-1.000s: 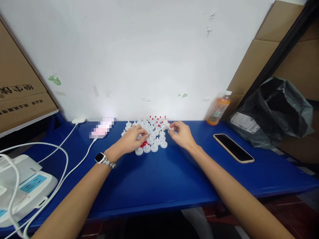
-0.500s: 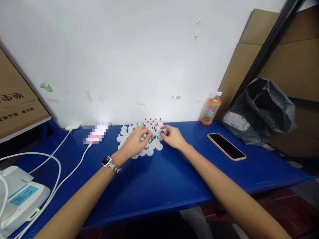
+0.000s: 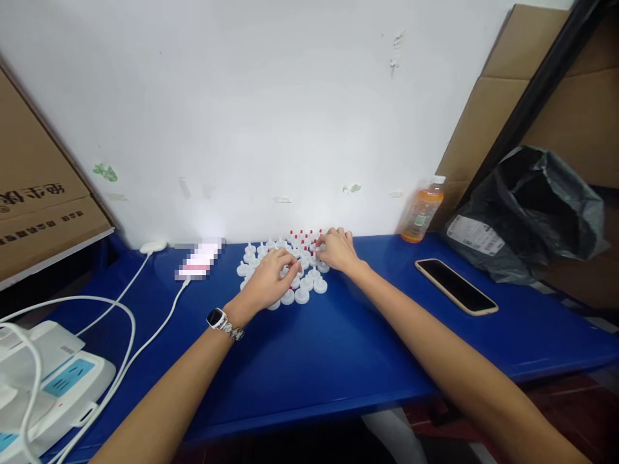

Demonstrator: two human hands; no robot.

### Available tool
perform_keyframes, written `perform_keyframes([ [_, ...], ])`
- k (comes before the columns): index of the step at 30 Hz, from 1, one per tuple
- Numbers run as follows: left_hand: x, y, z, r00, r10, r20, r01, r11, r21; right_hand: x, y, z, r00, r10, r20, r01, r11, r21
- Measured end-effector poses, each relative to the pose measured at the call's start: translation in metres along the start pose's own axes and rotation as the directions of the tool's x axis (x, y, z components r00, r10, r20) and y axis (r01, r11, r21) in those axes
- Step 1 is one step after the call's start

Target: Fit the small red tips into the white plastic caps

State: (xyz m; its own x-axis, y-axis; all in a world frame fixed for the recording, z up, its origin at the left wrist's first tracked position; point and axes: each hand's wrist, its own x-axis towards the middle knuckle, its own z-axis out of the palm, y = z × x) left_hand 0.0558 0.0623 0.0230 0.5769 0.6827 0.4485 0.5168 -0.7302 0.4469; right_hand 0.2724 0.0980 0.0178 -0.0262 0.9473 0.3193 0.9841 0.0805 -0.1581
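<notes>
A cluster of white plastic nozzle caps [image 3: 302,295] stands on the blue table. Those at the back carry small red tips [image 3: 305,236]. My left hand [image 3: 271,277] hovers over the left and middle caps, its thumb and forefinger pinched together. What it pinches is too small to make out. At the cluster's right edge, my right hand [image 3: 339,250] reaches down with bent fingers, their tips among the red-tipped caps. Whatever is between these fingertips is hidden. A watch [image 3: 217,318] and a chain bracelet are on my left wrist.
The blue table [image 3: 309,361] meets a white wall. To the right are a phone [image 3: 456,287], an orange drink bottle [image 3: 422,211] and a grey plastic bag [image 3: 527,219]. At left, white cables run from a power strip [image 3: 91,380] past a cardboard box [image 3: 43,193].
My right hand has moved away from my left, toward the back right of the caps, and its fingers now point down. My left hand stays over the caps. The view has shifted slightly.
</notes>
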Motion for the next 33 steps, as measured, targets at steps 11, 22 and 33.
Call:
perform_keyframes([
  [11,0.0,0.003,0.001,0.999,0.028,-0.04,-0.028,0.999,0.018,-0.007,0.006,-0.001,0.997,-0.006,-0.073,0.008,1.0,0.019],
  [22,0.0,0.001,0.003,0.998,0.051,-0.043,-0.05,0.998,0.032,-0.02,0.017,-0.005,0.998,0.066,-0.001,-0.066,0.998,-0.001],
  [33,-0.005,0.008,-0.002,0.978,0.024,-0.207,-0.02,1.0,0.021,-0.049,-0.013,-0.016,0.975,-0.107,-0.193,0.209,0.734,0.647],
])
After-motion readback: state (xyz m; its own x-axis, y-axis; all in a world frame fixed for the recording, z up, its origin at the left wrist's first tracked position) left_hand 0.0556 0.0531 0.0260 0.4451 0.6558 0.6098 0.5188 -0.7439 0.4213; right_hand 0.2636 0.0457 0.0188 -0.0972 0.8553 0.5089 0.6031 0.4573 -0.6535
